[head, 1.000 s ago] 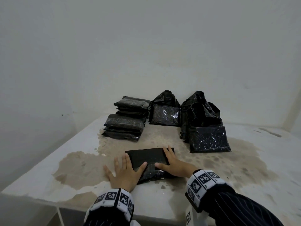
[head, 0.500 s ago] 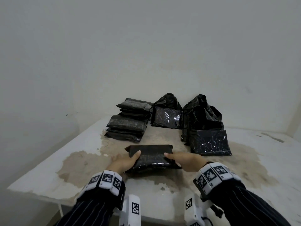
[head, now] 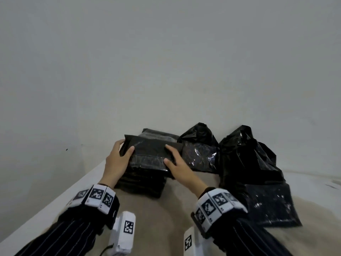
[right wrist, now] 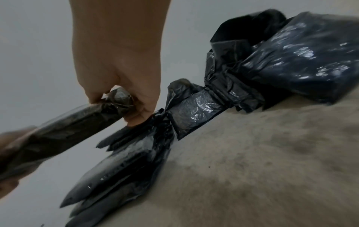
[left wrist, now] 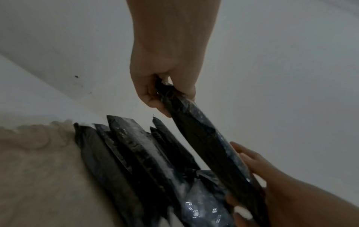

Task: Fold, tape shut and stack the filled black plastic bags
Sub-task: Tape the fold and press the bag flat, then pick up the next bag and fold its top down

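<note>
I hold a folded, taped black bag (head: 147,154) level in the air just above the near stack of folded bags (head: 142,185). My left hand (head: 118,157) grips its left end, thumb on top; in the left wrist view the left hand (left wrist: 161,92) pinches the bag (left wrist: 204,145) edge. My right hand (head: 177,163) grips the right end, and in the right wrist view the right hand (right wrist: 120,92) clasps the bag (right wrist: 64,130). A second stack (head: 158,135) stands behind, partly hidden.
Unfolded filled black bags stand at the back middle (head: 199,148) and right (head: 247,156), with a flat one (head: 269,204) in front of them. The stained white table (head: 166,218) meets the wall behind the stacks; its left edge (head: 55,200) runs close to the stack.
Both hands lifted the folded bag off the table and carried it forward and left, from the front of the table to above the near stack.
</note>
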